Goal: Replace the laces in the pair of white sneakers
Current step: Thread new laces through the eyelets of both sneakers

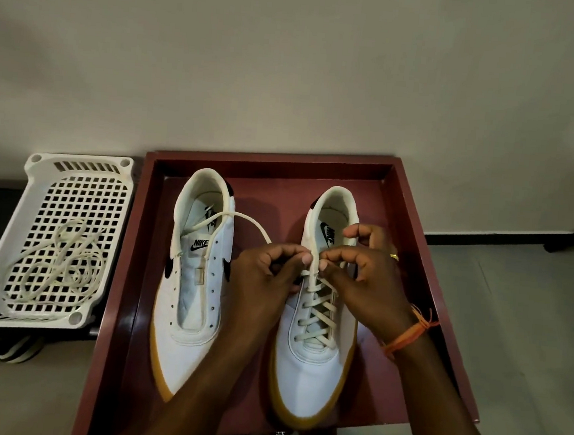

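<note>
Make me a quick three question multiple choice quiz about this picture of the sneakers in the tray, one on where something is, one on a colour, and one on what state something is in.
1. Where does the loose pile of laces lie?
A. in the white basket left of the tray
B. inside the right sneaker
C. on the floor right of the tray

2. What colour is the tray?
A. blue
B. dark red
C. green

3. What state is the left sneaker in?
A. fully laced
B. eyelets bare, one lace lying across its opening
C. turned upside down

Answers: 1 A, the laces lie coiled on the basket's grid. 2 B, its rim and floor are dark red. 3 B, its eyelet rows are bare, while the right sneaker is laced and both the left hand and right hand pinch its lace.
</note>
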